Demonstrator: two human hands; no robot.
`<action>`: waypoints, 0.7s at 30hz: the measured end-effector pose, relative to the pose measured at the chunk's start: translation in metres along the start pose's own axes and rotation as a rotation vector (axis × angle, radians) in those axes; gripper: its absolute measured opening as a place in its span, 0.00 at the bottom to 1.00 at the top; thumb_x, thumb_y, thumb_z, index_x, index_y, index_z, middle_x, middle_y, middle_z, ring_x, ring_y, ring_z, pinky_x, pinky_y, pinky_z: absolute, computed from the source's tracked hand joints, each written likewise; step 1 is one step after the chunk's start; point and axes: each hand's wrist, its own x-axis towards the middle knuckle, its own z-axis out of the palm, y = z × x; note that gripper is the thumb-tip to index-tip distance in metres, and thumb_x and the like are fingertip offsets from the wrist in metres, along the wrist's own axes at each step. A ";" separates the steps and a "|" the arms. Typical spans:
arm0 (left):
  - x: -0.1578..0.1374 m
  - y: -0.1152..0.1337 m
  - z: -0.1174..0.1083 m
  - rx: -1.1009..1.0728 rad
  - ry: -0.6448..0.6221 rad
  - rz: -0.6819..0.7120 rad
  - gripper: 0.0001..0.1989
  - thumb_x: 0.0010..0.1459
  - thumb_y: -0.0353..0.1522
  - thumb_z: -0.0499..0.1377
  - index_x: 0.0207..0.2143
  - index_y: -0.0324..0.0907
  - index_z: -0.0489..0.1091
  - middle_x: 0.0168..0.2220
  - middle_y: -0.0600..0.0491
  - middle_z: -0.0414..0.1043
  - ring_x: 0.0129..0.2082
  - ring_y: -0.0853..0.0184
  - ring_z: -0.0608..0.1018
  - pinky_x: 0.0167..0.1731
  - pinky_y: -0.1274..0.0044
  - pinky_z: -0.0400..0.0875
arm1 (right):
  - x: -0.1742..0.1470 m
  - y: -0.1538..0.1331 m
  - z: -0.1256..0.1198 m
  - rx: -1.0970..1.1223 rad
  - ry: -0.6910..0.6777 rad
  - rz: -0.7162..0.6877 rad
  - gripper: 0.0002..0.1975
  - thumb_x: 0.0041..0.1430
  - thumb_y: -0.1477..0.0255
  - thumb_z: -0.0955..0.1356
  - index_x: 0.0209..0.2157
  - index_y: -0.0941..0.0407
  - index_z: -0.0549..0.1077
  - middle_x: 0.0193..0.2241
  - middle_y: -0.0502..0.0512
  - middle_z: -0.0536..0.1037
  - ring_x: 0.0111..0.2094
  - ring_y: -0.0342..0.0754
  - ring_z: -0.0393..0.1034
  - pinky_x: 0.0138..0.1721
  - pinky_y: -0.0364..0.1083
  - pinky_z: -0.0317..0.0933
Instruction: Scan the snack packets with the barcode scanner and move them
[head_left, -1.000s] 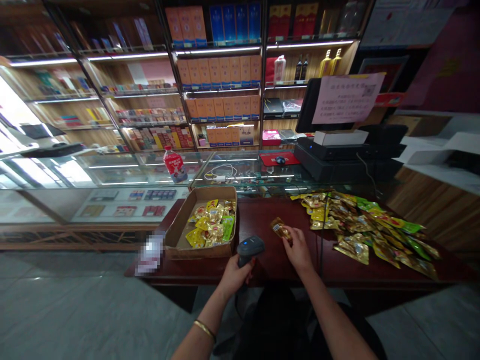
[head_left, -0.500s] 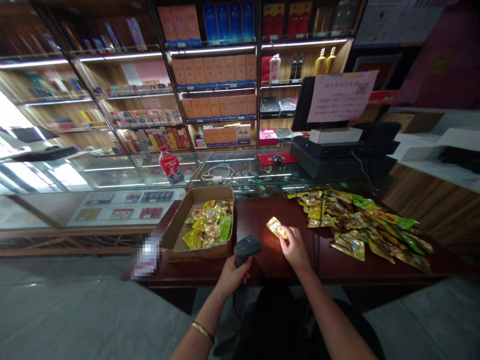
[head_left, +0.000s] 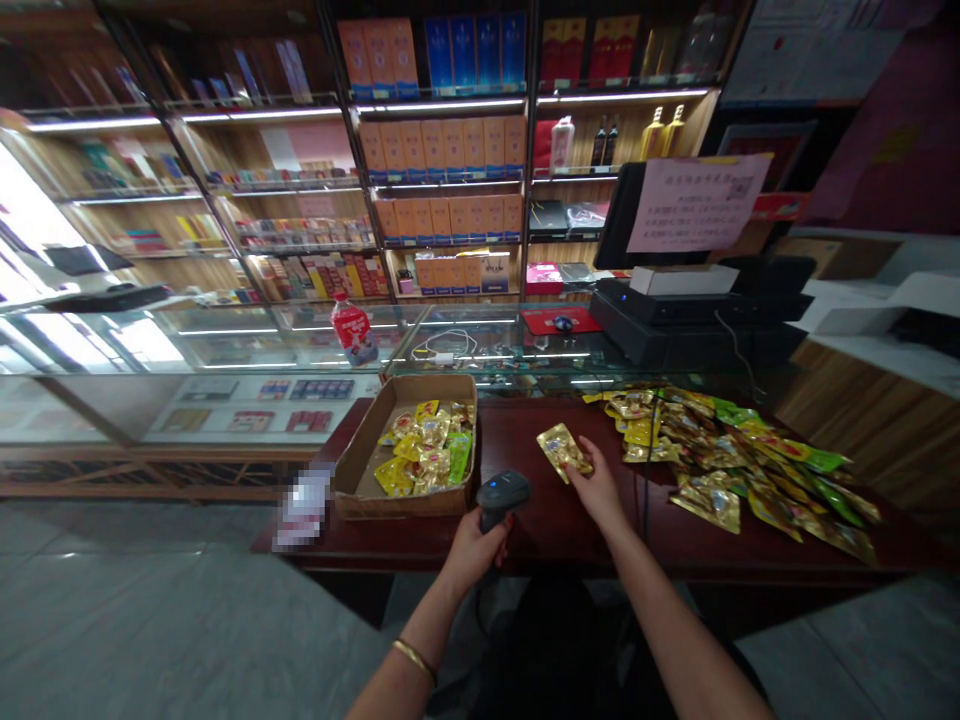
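Observation:
My left hand (head_left: 475, 548) is wrapped round the handle of a dark barcode scanner (head_left: 502, 492), whose head points right and shows a small blue light. In my right hand (head_left: 598, 490) is a gold foil snack packet (head_left: 559, 451), pinched at its right side just above the table. Left of the scanner stands an open cardboard box (head_left: 361, 505) with gold, yellow and green packets (head_left: 431, 445) inside. A loose pile of similar packets (head_left: 705, 450) lies on the table to the right of my right hand.
The dark red table (head_left: 502, 425) meets a glass counter (head_left: 480, 375) bearing a red-labelled bottle (head_left: 354, 330), a white cable (head_left: 446, 357) and a mouse (head_left: 562, 323). A monitor (head_left: 621, 215) with a paper notice stands at the back right. A black cable (head_left: 649, 480) crosses the table.
The packet in my right hand has turned to show its broad face, and the bright light patch on it is gone. A blue light now shows on the scanner. The view has shifted slightly.

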 end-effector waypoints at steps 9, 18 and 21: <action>-0.002 0.002 0.000 0.019 0.000 -0.018 0.16 0.51 0.43 0.64 0.31 0.40 0.68 0.14 0.60 0.66 0.12 0.73 0.66 0.15 0.81 0.61 | 0.036 -0.108 0.089 -0.058 -0.469 -0.248 0.29 0.59 0.66 0.69 0.62 0.47 0.65 0.53 0.54 0.75 0.51 0.47 0.72 0.50 0.47 0.68; -0.003 -0.002 -0.001 0.038 0.020 -0.065 0.18 0.50 0.45 0.65 0.30 0.40 0.67 0.15 0.59 0.66 0.11 0.74 0.65 0.13 0.82 0.57 | 0.111 -0.037 -0.005 -1.123 -0.241 -0.011 0.17 0.56 0.80 0.64 0.44 0.67 0.81 0.52 0.81 0.74 0.60 0.72 0.62 0.58 0.72 0.49; -0.004 -0.006 -0.002 0.060 0.026 -0.061 0.16 0.52 0.44 0.65 0.29 0.40 0.68 0.14 0.58 0.66 0.12 0.74 0.65 0.14 0.82 0.57 | 0.137 -0.016 -0.018 -1.229 -0.202 -0.022 0.22 0.57 0.81 0.61 0.50 0.64 0.78 0.63 0.75 0.65 0.68 0.68 0.48 0.64 0.71 0.34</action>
